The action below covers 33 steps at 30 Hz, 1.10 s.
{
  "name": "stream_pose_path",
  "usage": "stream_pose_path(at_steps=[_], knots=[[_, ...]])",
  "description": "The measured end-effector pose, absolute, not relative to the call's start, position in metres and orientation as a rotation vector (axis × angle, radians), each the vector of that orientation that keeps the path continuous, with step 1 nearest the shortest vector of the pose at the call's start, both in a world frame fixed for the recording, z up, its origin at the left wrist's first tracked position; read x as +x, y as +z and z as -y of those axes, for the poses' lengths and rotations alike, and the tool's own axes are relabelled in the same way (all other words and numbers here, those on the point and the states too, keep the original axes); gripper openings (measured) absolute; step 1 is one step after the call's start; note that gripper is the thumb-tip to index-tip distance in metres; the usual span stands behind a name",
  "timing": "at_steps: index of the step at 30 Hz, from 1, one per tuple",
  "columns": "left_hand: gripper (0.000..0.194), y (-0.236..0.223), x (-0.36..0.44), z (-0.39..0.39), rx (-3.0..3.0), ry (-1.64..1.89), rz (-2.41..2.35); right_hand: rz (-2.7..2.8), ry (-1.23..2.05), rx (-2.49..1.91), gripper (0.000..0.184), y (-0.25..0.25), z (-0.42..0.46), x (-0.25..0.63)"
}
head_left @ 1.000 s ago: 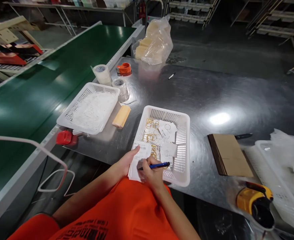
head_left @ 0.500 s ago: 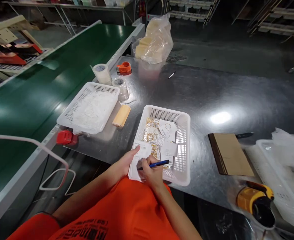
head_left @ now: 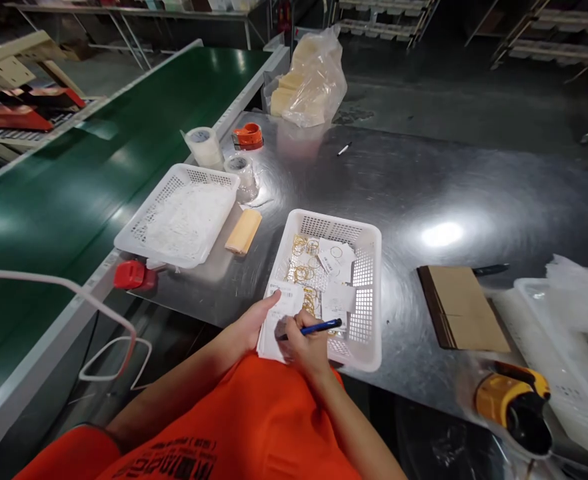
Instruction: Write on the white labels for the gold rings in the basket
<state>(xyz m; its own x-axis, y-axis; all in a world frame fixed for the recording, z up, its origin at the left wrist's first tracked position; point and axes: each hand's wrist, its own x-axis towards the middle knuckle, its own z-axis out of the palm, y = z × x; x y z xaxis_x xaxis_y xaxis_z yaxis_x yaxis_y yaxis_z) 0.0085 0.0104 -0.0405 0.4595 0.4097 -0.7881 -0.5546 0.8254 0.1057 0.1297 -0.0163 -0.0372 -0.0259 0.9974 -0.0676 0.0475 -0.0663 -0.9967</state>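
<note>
My left hand [head_left: 251, 325] grips a stack of white paper slips [head_left: 285, 303] with printed text and a barcode, its thumb lying on top. In my right hand [head_left: 305, 345] is a blue pen [head_left: 323, 327], its tip down at the top slip. Any writing under the tip is too small to make out. The slips rest at the near left corner of a white perforated basket [head_left: 367, 287]. Inside it lie gold-coloured rings [head_left: 304, 273] and several white cards [head_left: 338, 257], one with a ring on it.
Left of the basket are a tan block-like bundle [head_left: 244, 232], a second white basket [head_left: 177, 260] with clear bags, tape rolls [head_left: 204, 148] and an orange tape dispenser [head_left: 248, 137]. Flat brown cardboard [head_left: 467, 310] and a yellow-black tool [head_left: 513, 403] lie right. A green conveyor [head_left: 124, 153] runs along the left.
The pen's back end shifts slightly while its tip stays on the top slip. My left hand keeps its hold on the stack. The view drifts very slightly.
</note>
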Motion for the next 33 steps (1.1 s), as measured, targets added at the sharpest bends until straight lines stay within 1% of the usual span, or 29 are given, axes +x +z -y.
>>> stream_pose_path(at_steps=[8,10,11,13,14,16,19,21,24,28,33], knots=[[0.049,-0.047,0.010,-0.009,-0.190,0.621,-0.880,1.294,1.178,-1.258,0.038,-0.047,0.022,0.126],[0.051,-0.050,0.007,-0.009,-0.186,0.615,-0.845,1.231,1.121,-1.273,0.040,-0.050,0.023,0.130],[0.052,-0.050,0.005,-0.009,-0.179,0.609,-0.826,1.172,1.100,-1.289,0.039,-0.051,0.021,0.136],[0.054,-0.050,0.000,-0.010,-0.150,0.597,-0.820,1.041,1.098,-1.360,0.029,-0.056,0.011,0.155],[0.055,-0.049,-0.003,-0.010,-0.133,0.597,-0.837,1.023,1.119,-1.425,0.026,-0.060,0.003,0.167],[0.053,-0.045,-0.008,-0.012,-0.115,0.609,-0.889,1.135,1.117,-1.702,0.035,-0.072,-0.015,0.193],[0.048,-0.040,-0.010,-0.014,-0.122,0.640,-0.919,1.763,0.817,-2.403,0.035,-0.099,-0.035,0.220],[0.049,-0.038,-0.008,-0.015,-0.119,0.637,-0.870,1.878,0.730,-2.560,0.034,-0.116,-0.039,0.224],[0.054,-0.038,-0.002,-0.013,-0.116,0.608,-0.816,1.844,0.667,-2.617,0.032,-0.133,-0.037,0.217],[0.056,-0.046,0.003,-0.009,-0.073,0.608,-0.930,1.786,0.585,-2.635,0.032,-0.143,-0.037,0.211],[0.037,-0.059,0.003,-0.008,-0.100,0.674,-0.965,1.718,0.608,-2.530,0.027,-0.146,-0.037,0.216]])
